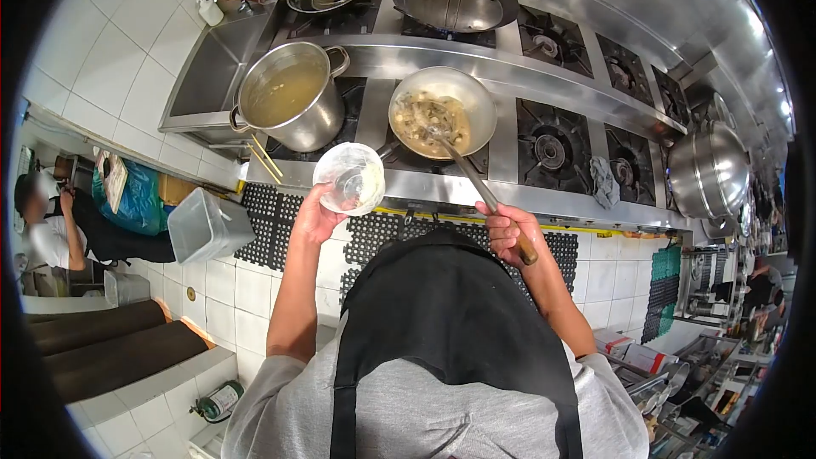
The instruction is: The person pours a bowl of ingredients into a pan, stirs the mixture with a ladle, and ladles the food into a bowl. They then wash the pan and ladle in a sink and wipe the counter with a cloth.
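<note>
My left hand [316,217] grips a white plastic tub [376,177] by its side, tilted so its inside shows pale residue. The tub is at the stove's front edge, just left of a frying pan [483,104] and overlapping the pan's handle in this view. In the pan lies a creamy brown sauce [429,119] with chunky pieces. My right hand [512,234] is wrapped round the wooden handle of a ladle [467,171]. Its metal shaft slants up and left over the pan's rim, and its bowl end is down in the sauce, mostly hidden.
A tall stockpot [316,119] of cloudy liquid stands left of the pan. Right of it are bare burners [551,149], a grey cloth [604,183] and a large steel bowl [710,172]. Pans [406,2] sit on the back row. A clear bin [208,225] and another person [55,234] are at left.
</note>
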Demonstrator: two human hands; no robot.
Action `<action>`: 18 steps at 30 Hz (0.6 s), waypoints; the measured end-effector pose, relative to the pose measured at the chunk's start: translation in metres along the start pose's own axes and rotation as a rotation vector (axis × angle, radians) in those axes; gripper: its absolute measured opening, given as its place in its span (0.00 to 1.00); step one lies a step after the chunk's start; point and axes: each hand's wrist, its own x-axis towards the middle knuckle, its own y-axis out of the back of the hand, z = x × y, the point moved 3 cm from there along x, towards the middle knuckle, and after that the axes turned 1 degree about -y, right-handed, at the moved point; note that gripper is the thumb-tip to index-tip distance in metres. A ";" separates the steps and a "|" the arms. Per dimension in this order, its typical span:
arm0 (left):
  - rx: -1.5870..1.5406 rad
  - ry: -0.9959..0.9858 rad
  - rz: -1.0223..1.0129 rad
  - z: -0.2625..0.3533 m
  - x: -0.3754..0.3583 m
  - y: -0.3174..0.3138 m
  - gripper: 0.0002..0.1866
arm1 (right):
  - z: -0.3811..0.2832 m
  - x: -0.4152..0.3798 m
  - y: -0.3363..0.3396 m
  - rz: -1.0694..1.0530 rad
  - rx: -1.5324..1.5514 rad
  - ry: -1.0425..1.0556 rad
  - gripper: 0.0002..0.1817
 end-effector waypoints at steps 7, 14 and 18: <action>-0.002 0.003 0.003 -0.007 -0.001 0.001 0.31 | 0.008 -0.013 -0.002 0.020 -0.033 0.035 0.19; -0.025 0.039 0.040 -0.023 -0.030 -0.008 0.30 | 0.004 -0.017 0.006 0.017 -0.048 0.035 0.19; -0.022 0.025 -0.038 -0.042 -0.037 -0.007 0.32 | 0.001 -0.020 0.007 0.005 -0.039 0.034 0.18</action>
